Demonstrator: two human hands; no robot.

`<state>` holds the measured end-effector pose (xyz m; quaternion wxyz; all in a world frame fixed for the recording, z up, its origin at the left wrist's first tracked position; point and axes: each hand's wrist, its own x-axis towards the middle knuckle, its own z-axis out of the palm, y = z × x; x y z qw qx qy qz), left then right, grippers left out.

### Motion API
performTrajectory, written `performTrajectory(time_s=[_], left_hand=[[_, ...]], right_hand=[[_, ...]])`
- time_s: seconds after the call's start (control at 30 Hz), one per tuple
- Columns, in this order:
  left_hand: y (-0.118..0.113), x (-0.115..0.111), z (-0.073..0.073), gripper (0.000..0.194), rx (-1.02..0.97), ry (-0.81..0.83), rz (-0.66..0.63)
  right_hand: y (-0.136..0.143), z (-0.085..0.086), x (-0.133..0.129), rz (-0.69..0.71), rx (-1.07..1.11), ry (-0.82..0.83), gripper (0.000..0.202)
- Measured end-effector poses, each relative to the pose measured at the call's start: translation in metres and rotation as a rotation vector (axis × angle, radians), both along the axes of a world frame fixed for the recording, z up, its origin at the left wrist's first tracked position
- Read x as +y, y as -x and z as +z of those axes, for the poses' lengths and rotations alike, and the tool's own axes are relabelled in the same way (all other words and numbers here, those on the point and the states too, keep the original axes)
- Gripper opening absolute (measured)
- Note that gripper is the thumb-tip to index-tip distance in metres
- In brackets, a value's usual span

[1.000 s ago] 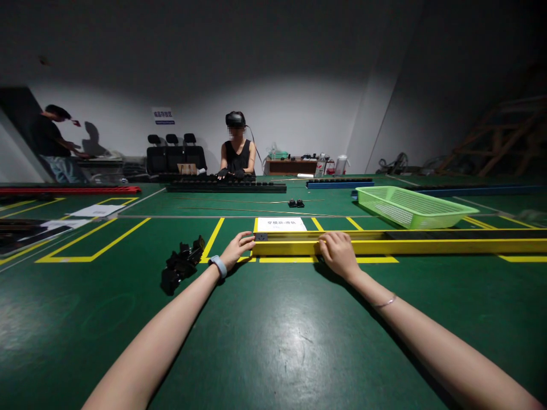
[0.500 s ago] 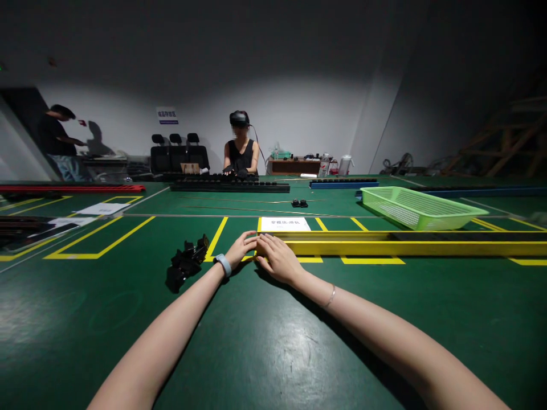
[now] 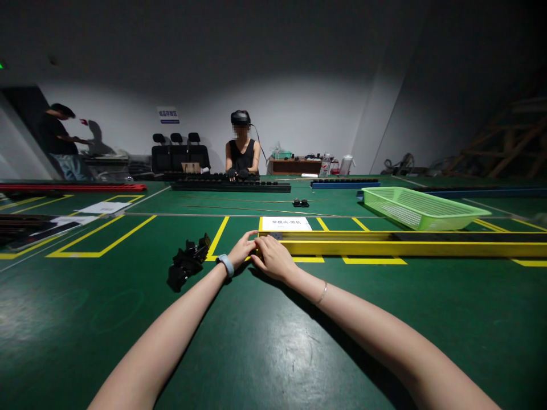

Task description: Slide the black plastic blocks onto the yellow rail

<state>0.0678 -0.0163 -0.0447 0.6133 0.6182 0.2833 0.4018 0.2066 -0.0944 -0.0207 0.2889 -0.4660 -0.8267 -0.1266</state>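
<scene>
A long yellow rail (image 3: 384,249) lies across the table and runs off to the right. My left hand (image 3: 241,250), a pale blue band at its wrist, is closed about the rail's left end. Beside it, my right hand (image 3: 273,259) curls over the near wall of that same end, its fingertips meeting the left hand's. A small dark piece (image 3: 277,236) shows in the rail's channel just behind my right fingers. What lies between the fingertips is hidden. Left of my left hand sits a pile of black parts (image 3: 188,263).
A light green basket (image 3: 421,212) stands behind the rail at right. A printed sheet (image 3: 286,224) lies behind my hands, with two small black parts (image 3: 300,203) farther back. Across the table a co-worker (image 3: 242,154) sits at black rails (image 3: 231,185); another person (image 3: 64,139) stands far left.
My right hand has shifted slightly left and its fingers have curled more. The dark piece in the channel now shows behind them. My left hand stays at the rail's end.
</scene>
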Motion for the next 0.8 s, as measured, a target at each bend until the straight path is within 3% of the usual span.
performTrajectory(time_s=[0.8], left_hand=[[0.001, 0.005, -0.003, 0.059, 0.013, 0.029, 0.003]], right_hand=[[-0.018, -0.004, -0.005, -0.155, -0.069, -0.015, 0.05]])
